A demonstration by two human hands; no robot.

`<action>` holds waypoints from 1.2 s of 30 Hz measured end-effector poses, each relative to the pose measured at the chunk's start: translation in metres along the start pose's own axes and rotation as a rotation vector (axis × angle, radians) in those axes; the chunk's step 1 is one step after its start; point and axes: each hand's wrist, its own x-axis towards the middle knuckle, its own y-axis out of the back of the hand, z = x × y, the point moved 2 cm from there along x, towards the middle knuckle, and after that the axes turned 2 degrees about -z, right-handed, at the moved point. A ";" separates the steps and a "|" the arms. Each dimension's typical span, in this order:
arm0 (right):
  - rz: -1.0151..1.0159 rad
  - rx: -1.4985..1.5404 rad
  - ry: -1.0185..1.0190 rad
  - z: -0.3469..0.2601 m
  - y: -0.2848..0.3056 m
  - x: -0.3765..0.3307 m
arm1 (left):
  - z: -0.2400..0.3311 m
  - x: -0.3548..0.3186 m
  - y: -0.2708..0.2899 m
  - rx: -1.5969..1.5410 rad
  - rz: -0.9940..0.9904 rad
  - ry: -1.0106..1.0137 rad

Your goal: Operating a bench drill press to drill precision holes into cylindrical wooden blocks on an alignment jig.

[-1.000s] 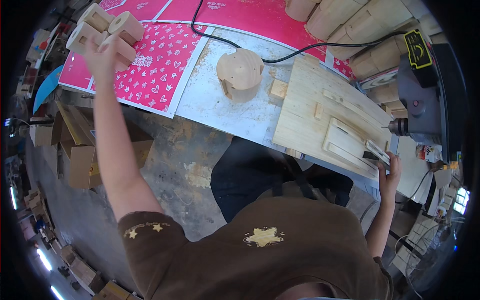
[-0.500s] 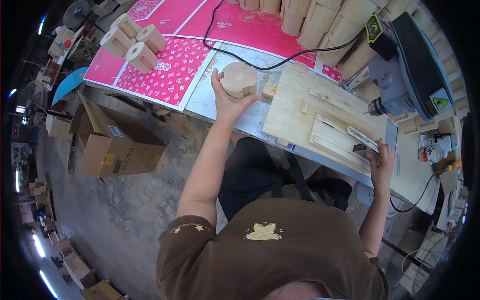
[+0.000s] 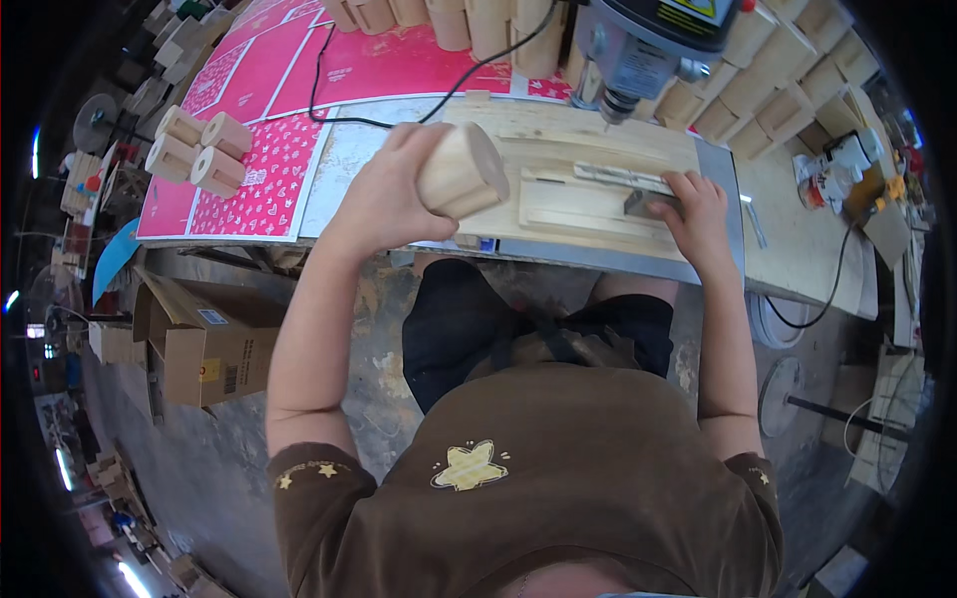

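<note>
My left hand (image 3: 384,199) is wrapped round a pale wooden cylinder (image 3: 461,177), holding it tilted over the left end of the plywood board (image 3: 598,149). The cylinder's round end faces right; my palm hides its other end. On the board lies a wooden jig (image 3: 568,204) made of flat strips, with a whitish strip (image 3: 620,177) along its far side. My right hand (image 3: 698,221) closes on a dark grey block (image 3: 640,203) at the right end of that strip. Beyond the jig hangs a drill press (image 3: 638,65), its chuck and bit pointing down at the board.
Several wooden cylinders (image 3: 218,171) stand on pink patterned sheeting (image 3: 269,169) at the left. More wooden pieces (image 3: 488,30) are stacked along the back. A black cable (image 3: 469,80) crosses the table. Containers (image 3: 827,179) stand at the right; an opened cardboard box (image 3: 224,344) is on the floor.
My left hand has lifted the cylinder off the tabletop, tipped it over and brought it to the board. My right hand stays at the dark block. The whole view has shifted.
</note>
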 end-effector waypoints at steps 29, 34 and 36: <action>-0.020 0.094 0.066 0.014 0.006 -0.001 | -0.016 0.065 -0.085 -0.629 -0.722 0.370; -0.115 0.108 0.047 0.022 0.008 0.007 | -0.007 0.066 -0.083 -0.507 -0.692 0.210; -0.133 0.148 0.107 0.023 0.008 0.010 | -0.007 0.070 -0.083 -0.534 -0.782 0.284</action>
